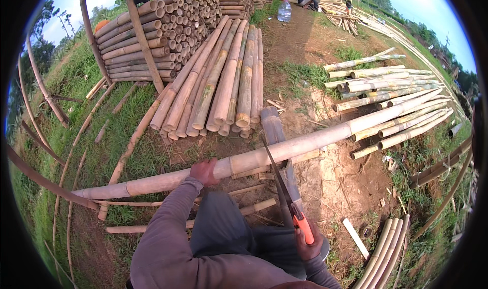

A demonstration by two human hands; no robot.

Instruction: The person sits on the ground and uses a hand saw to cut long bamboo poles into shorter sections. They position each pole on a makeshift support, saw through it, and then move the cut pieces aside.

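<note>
The bamboo pole (310,143) is in the middle of the head view, the only view here. It lies slantwise in front of the person, from the grass at the left up to the upper right, where its far end is above a pile of thinner poles (394,111). Under it, a thick bamboo piece (273,125) runs crosswise and seems to serve as a support.

The left hand (204,172) holds the pole from above, with the fingers closed on it, to the left of the support. The right hand (311,242) has a closed grip around the orange handle (303,228) of a saw (282,185). The blade points up and away, and it crosses the pole near the support. I cannot tell whether the teeth are already inside the bamboo.

In my judgement, the step in hand is to saw across the pole, or to set the blade for this. The next move calls for a firm left hand, so that the pole does not roll, and for straight, even strokes.

Farther ahead are a heap of cut poles (239,70) and a clear bottle (284,11).
</note>
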